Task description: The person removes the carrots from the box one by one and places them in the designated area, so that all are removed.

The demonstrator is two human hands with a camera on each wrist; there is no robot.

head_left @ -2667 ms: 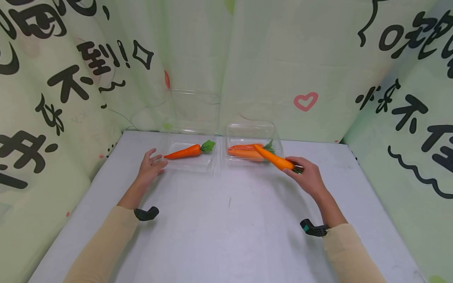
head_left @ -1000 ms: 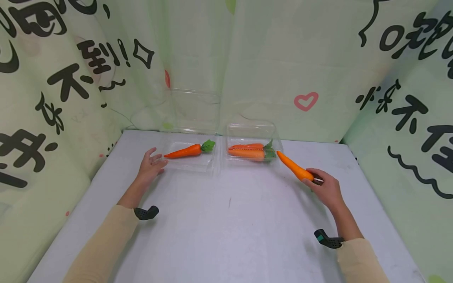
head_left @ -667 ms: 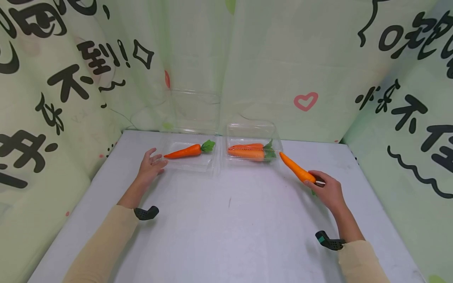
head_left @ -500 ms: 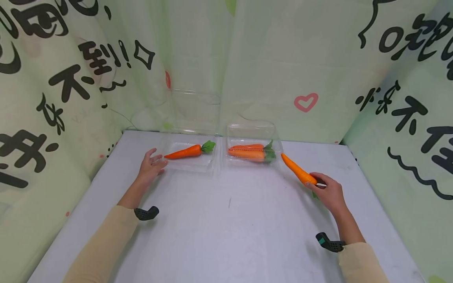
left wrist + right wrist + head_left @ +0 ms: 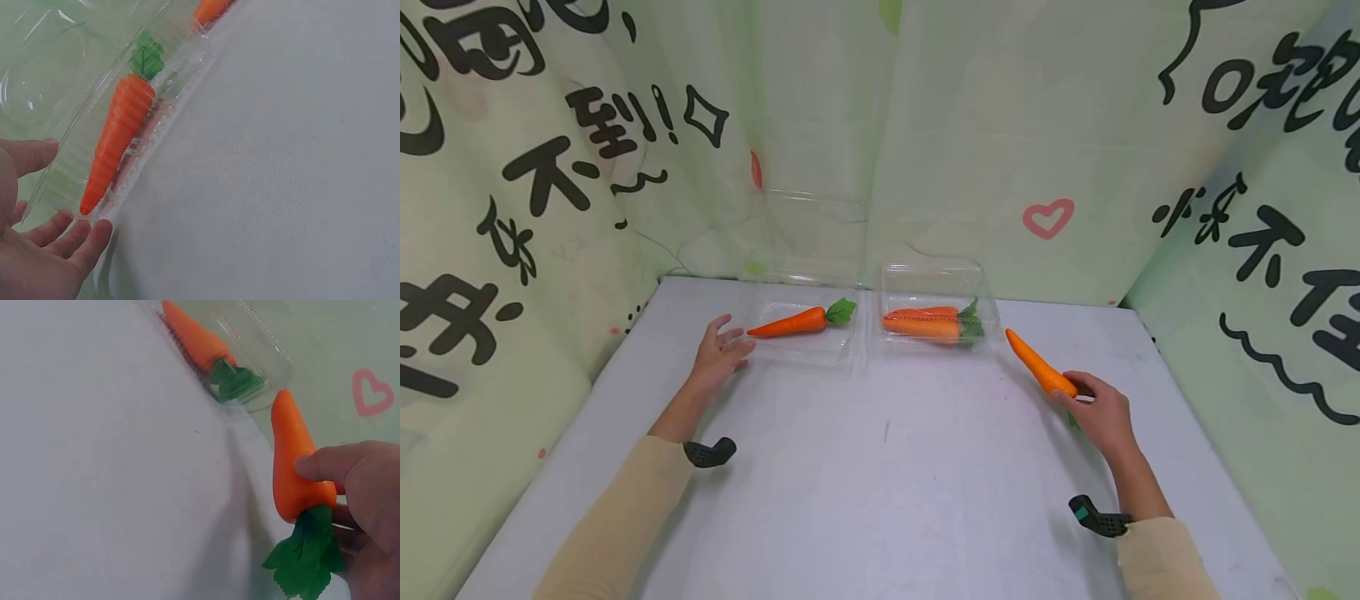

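Note:
My right hand (image 5: 1099,408) pinches an orange carrot (image 5: 294,459) near its leafy end, thumb on top, and holds it above the table with the tip toward the back. At the left, my left hand (image 5: 718,357) touches the end of a clear plastic box (image 5: 53,187) with its fingers spread. One carrot (image 5: 793,322) with green leaves lies in that box, whose lid stands up behind. Just right of it, a second clear box (image 5: 988,329) contains carrots (image 5: 925,323) lying side by side, its lid also raised.
Both boxes stand at the back edge of the white table (image 5: 880,467). A pale green curtain (image 5: 955,150) with black writing hangs behind and at both sides, close to the table edges. A dark wrist camera (image 5: 1097,517) sits on the right wrist.
My right hand has drawn the carrot from over the right box to the right and toward me, then drifted slightly farther. My left hand has stayed at the left box.

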